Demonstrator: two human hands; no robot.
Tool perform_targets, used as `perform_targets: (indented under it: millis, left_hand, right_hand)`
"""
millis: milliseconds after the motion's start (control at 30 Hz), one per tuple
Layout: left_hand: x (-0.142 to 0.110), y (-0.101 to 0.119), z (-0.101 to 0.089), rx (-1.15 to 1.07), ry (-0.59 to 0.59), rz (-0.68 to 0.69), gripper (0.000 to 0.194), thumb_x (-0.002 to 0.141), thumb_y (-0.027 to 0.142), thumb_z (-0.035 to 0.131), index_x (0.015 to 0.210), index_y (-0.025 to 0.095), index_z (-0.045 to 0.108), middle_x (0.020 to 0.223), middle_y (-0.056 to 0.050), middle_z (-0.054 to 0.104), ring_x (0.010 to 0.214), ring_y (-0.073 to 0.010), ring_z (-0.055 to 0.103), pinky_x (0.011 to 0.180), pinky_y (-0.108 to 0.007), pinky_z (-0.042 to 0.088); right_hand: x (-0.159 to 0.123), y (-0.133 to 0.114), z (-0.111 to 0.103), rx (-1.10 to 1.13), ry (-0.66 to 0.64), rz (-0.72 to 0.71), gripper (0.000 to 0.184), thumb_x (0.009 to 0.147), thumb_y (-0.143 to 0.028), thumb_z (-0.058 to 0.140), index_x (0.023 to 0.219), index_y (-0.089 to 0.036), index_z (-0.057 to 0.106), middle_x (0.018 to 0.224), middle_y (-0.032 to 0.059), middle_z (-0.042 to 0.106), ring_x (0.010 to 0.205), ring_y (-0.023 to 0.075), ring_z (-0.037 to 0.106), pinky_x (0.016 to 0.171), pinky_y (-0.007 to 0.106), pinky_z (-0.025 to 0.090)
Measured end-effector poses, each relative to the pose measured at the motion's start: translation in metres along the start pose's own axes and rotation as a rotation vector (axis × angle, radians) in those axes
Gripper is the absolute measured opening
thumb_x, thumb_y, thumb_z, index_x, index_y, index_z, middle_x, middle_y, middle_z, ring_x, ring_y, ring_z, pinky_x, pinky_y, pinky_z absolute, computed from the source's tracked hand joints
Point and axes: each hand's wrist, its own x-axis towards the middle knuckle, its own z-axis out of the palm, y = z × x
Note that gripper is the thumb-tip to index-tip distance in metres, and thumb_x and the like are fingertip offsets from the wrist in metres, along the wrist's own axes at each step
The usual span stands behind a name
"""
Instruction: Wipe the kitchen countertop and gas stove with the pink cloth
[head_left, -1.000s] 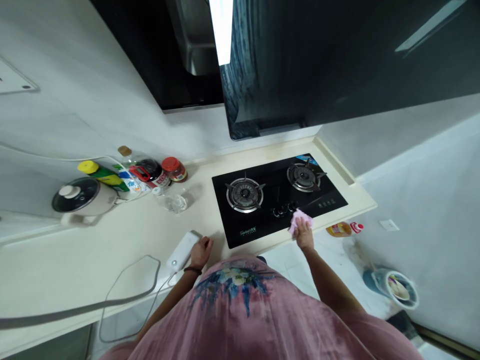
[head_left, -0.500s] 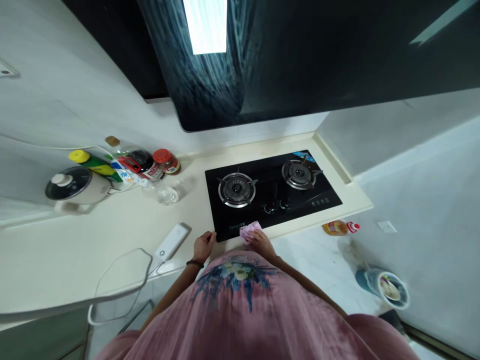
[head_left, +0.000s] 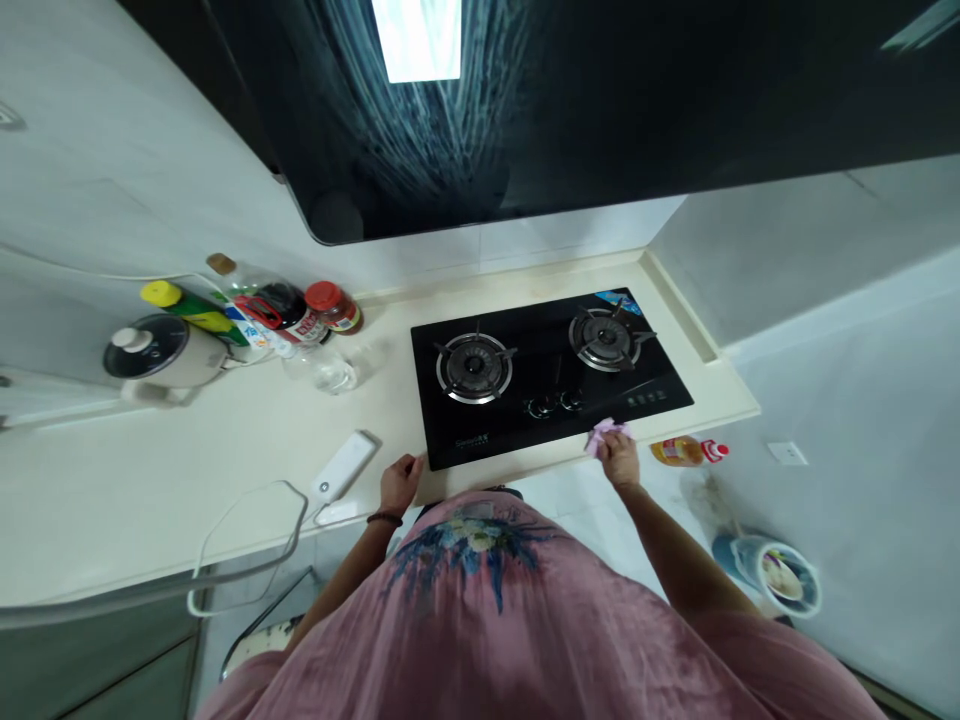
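A black glass gas hob with two burners is set into the cream countertop. My right hand is closed on a small pink cloth pressed to the hob's front edge, right of the two knobs. My left hand rests with curled fingers on the counter edge at the hob's front left corner, holding nothing that I can see. A white power strip lies just left of that hand.
Bottles, a red-lidded jar, a clear glass and a small pot stand at the back left. A grey cable loops over the counter front. The dark hood hangs overhead. An orange bottle and a bucket are on the floor, right.
My right hand has slid the pink cloth along the hob's front edge, from the left part to the right part. My left hand has barely moved.
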Motion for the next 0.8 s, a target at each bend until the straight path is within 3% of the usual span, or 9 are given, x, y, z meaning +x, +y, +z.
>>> perform_targets:
  millis: [167,300,400,500,633,733,800]
  left_hand:
    - [-0.001,0.002,0.001,-0.016,-0.019,0.005,0.04,0.099,0.045,0.051,0.066,0.024,0.052,0.059,0.002,0.053,0.061,-0.015,0.048,0.065,-0.027,0.03]
    - [0.004,0.014,0.005,-0.032,-0.064,0.051,0.04,0.1,0.047,0.05,0.068,0.024,0.054,0.062,0.001,0.056,0.063,-0.0156,0.05,0.065,-0.027,0.031]
    - [0.011,0.025,0.006,-0.04,-0.104,0.088,0.041,0.1,0.049,0.049,0.069,0.024,0.055,0.064,0.0,0.058,0.064,-0.0161,0.053,0.065,-0.027,0.034]
    - [0.018,0.03,0.003,-0.025,-0.11,0.097,0.041,0.101,0.048,0.049,0.069,0.024,0.057,0.065,0.0,0.06,0.066,-0.0163,0.054,0.065,-0.027,0.034]
    - [0.023,0.022,-0.006,-0.004,-0.08,0.063,0.04,0.101,0.047,0.05,0.069,0.023,0.058,0.064,0.0,0.061,0.067,-0.0162,0.054,0.065,-0.026,0.033]
    - [0.022,0.013,-0.011,0.003,-0.063,0.046,0.04,0.1,0.044,0.052,0.067,0.023,0.056,0.063,0.0,0.059,0.066,-0.0158,0.053,0.065,-0.027,0.032]
    - [0.022,0.009,-0.011,0.002,-0.049,0.043,0.038,0.099,0.042,0.053,0.066,0.023,0.056,0.063,0.0,0.059,0.066,-0.0159,0.053,0.066,-0.027,0.031]
  right_hand:
    - [-0.024,-0.113,0.061,0.148,-0.283,-0.343,0.028,0.101,-0.029,0.058,0.11,-0.027,0.084,0.117,0.0109,0.079,0.112,0.0268,0.063,0.104,0.046,0.05]
    - [-0.023,-0.207,0.101,0.15,-0.574,-0.679,0.019,0.1,-0.036,0.069,0.11,-0.033,0.084,0.119,0.0048,0.08,0.109,0.0218,0.062,0.102,0.039,0.05]
    - [-0.02,-0.235,0.115,0.163,-0.651,-0.814,0.02,0.102,-0.036,0.067,0.114,-0.039,0.083,0.123,-0.002,0.081,0.109,0.0186,0.062,0.095,0.033,0.051]
    - [-0.027,-0.209,0.105,0.228,-0.538,-0.71,0.02,0.1,-0.038,0.068,0.112,-0.037,0.084,0.12,-0.0012,0.082,0.111,0.0196,0.066,0.099,0.034,0.053]
    - [-0.031,-0.116,0.057,0.231,-0.212,-0.219,0.028,0.099,-0.035,0.06,0.108,-0.026,0.086,0.116,0.009,0.082,0.112,0.0285,0.069,0.102,0.046,0.056]
    - [-0.01,-0.046,0.012,0.131,-0.038,0.069,0.037,0.1,-0.034,0.05,0.103,-0.021,0.085,0.116,0.0166,0.08,0.116,0.0352,0.068,0.106,0.05,0.053]
    - [0.01,-0.016,-0.011,0.1,0.025,0.201,0.05,0.102,-0.038,0.038,0.102,-0.017,0.084,0.103,0.021,0.08,0.108,0.0366,0.069,0.102,0.051,0.052]
